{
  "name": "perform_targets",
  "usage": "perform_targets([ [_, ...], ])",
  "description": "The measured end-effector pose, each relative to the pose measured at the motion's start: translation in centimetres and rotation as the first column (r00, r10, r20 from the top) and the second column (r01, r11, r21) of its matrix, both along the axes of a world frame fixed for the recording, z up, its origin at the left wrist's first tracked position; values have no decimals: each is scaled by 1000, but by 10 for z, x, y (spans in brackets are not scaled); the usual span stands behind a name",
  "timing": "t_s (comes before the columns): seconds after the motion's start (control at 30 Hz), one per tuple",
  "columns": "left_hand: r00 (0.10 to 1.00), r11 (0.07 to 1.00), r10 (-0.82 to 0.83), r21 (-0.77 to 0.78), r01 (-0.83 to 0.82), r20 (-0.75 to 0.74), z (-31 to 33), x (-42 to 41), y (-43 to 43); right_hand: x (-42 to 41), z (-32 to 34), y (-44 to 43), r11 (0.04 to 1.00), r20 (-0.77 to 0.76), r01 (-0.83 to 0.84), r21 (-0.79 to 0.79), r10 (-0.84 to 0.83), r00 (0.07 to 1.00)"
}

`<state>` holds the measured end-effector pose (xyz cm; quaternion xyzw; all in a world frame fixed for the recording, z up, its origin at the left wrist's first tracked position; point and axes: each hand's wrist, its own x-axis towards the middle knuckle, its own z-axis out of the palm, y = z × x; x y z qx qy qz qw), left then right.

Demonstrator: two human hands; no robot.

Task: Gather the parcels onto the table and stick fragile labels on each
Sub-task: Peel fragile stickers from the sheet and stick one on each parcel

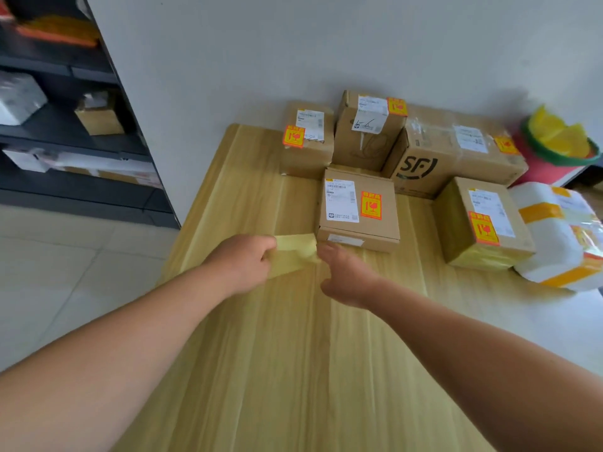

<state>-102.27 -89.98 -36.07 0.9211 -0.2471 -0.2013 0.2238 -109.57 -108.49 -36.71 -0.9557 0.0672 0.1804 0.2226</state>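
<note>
Rack point(81, 132): dark, far left, parcels on its shelves.
Left hand point(241, 262): yours, fingers curled round the left end of the yellow sheet point(295, 254).
Yellow sheet: held just above the table point(261, 353), in front of the middle box point(357, 207).
Right hand point(346, 275): yours, fingertips pinching the sheet's right edge.
Parcels: cardboard boxes and a foam parcel point(561, 236) clustered on the table's far right, orange fragile labels point(371, 205) stuck on.

Left grip point(243, 262) holding yellow sheet point(293, 252), right grip point(346, 272) touching
</note>
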Motion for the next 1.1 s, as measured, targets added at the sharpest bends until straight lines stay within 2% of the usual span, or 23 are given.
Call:
perform_targets([
  [0.13, 998, 976, 55, -208, -63, -43, 51, 12, -21, -7, 31, -22, 946, 4, 248, 210, -254, 967],
  [0.23, 994, 944, 87, -315, -103, -63, 71, 19, -38, -19, 49, -49, 890, -16, 341, 304, -353, 935],
  [0.43, 997, 948, 52, -311, -70, -63, 84, 6, -104, -68, 75, -114, 755, 5, 477, 450, -537, 844],
  [0.7, 1000, 970, -22, -242, 26, 18, 75, -73, -255, -183, 61, -245, 631, -52, 592, 502, -661, 748],
  [0.87, 989, 965, -142, -227, 128, -44, 58, -129, -349, -262, 41, -327, 585, -103, 706, 400, -736, 669],
  [0.97, 974, 956, -207, -232, 182, -88, 40, -163, -401, -300, 25, -370, 513, -154, 778, 362, -791, 593],
  [1.1, 976, 966, -204, -175, 188, -75, 17, -202, -455, -333, -3, -415, 410, -235, 852, 327, -837, 493],
])
